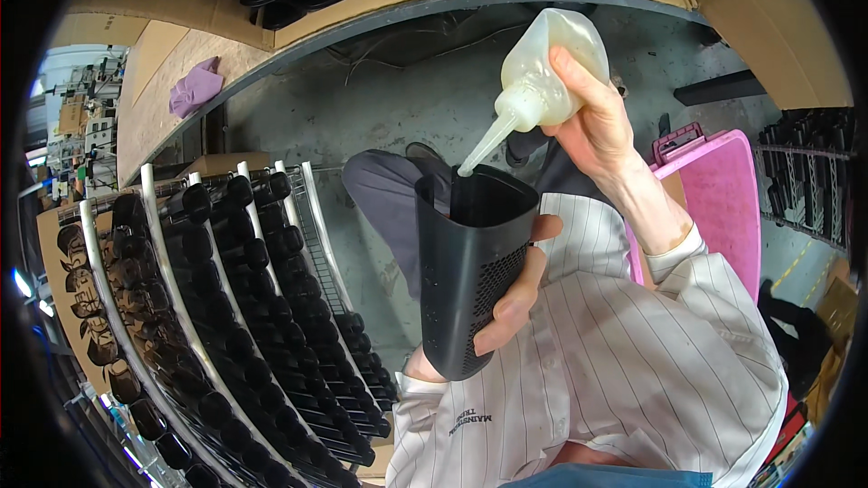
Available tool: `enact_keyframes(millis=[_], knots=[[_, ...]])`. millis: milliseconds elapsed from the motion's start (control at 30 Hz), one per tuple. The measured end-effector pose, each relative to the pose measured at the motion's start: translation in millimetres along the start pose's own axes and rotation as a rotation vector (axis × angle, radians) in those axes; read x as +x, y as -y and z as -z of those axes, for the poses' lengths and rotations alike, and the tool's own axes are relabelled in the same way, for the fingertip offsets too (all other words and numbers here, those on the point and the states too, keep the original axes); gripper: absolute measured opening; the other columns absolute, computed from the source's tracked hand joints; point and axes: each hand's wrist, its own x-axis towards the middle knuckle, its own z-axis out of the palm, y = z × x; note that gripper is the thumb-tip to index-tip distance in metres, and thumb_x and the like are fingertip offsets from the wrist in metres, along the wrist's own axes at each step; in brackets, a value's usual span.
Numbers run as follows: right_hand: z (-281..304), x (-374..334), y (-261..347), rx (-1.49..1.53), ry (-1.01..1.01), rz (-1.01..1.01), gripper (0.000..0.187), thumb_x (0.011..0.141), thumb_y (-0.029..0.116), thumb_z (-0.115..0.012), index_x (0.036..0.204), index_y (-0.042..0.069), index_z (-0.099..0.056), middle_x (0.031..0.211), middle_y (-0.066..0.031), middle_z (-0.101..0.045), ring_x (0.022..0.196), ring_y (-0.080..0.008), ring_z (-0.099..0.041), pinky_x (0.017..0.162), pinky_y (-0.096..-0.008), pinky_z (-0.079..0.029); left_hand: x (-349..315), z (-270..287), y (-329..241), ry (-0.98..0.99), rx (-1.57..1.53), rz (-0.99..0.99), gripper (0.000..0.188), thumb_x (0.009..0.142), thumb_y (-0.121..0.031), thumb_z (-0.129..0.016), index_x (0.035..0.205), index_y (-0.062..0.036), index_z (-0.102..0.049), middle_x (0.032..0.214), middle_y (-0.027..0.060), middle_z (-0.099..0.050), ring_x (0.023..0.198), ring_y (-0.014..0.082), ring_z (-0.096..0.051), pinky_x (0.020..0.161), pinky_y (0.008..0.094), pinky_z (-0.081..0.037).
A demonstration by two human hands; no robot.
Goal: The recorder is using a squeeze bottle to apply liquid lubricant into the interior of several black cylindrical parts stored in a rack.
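"What is in the person's hands?"

"The left hand (514,307) is wrapped around a tall, tapering black container (459,285) with a perforated lower side, tilted slightly, its open mouth upward in front of the person's striped shirt. The right hand (592,126) is closed around a translucent, yellowish-white squeeze bottle (532,81), tipped nozzle-down."

"Where does the nozzle point?"

"At the container's mouth, its tip close to the far rim. I can't tell whether it touches."

"How far along is it?"

"Partway, I'd judge: container and bottle are both in hand and brought together. I can't see any liquid leaving the tip, nor enough of the inside to say what has been applied or what remains."

"And around them?"

"To the left, a rack holds rows of glossy black cup-shaped parts (194,244); whether those are finished, I can't tell. Beyond it, a crumpled purple cloth (194,88) lies on a curved-looking, pale brown worktop (145,140). To the right stands a bright pink plastic bin (723,208), apart from the container."
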Motion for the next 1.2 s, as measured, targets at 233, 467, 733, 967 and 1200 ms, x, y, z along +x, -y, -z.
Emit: enact_keyframes(millis=[233,467,733,967,1200], knots=[[-2.9,-2.5,-5.8,-0.019,-0.036,0.010,0.040,0.092,0.020,-0.070,0.122,-0.003,-0.058,0.103,-0.0131,-0.064,0.079,-0.0173,-0.064,0.048,-0.0226,-0.047,-3.4,-7.1,8.6,-0.120,-0.019,-0.098,0.088,0.098,-0.053,-0.052,0.153,0.0076,-0.019,0.085,0.0295,-0.059,0.047,0.0331,-0.059,0.039,0.0335,-0.051],[11.8,-3.3,-2.8,0.006,0.014,-0.045,0.045,0.093,0.018,-0.070,0.131,-0.001,-0.054,0.113,-0.0121,-0.063,0.094,-0.0179,-0.064,0.072,-0.0259,-0.053,-4.5,-9.3,8.4,-0.122,-0.014,-0.112,0.087,0.099,-0.052,-0.050,0.153,0.0082,-0.020,0.085,0.0305,-0.059,0.046,0.0326,-0.059,0.037,0.0329,-0.051],[3.1,-10.0,13.7,-0.137,-0.027,0.077,0.043,0.089,0.018,-0.073,0.124,-0.001,-0.056,0.103,-0.0127,-0.063,0.076,-0.0178,-0.065,0.043,-0.0227,-0.048,-3.3,5.8,-8.2,0.062,0.149,-0.003,0.081,0.101,-0.051,-0.047,0.156,0.0003,-0.019,0.092,0.0234,-0.060,0.062,0.0312,-0.062,0.049,0.0342,-0.055],[5.1,-24.8,27.6,-0.223,-0.082,0.136,0.047,0.086,0.015,-0.076,0.125,0.000,-0.055,0.103,-0.0128,-0.063,0.073,-0.0183,-0.065,0.042,-0.0225,-0.048,-33.1,-21.0,-7.5,-0.336,0.250,-0.191,0.091,0.088,-0.047,-0.069,0.151,0.0056,-0.030,0.111,0.0311,-0.060,0.079,0.0375,-0.068,0.063,0.0418,-0.059],[10.3,-44.8,37.1,-0.314,-0.151,0.172,0.046,0.085,0.014,-0.077,0.122,0.001,-0.054,0.102,-0.0127,-0.063,0.069,-0.0180,-0.063,0.042,-0.0226,-0.048,-37.7,-66.0,-5.9,-0.897,0.991,-0.242,0.093,0.081,-0.042,-0.078,0.149,0.0040,-0.036,0.126,0.0271,-0.057,0.105,0.0360,-0.064,0.083,0.0461,-0.056]])
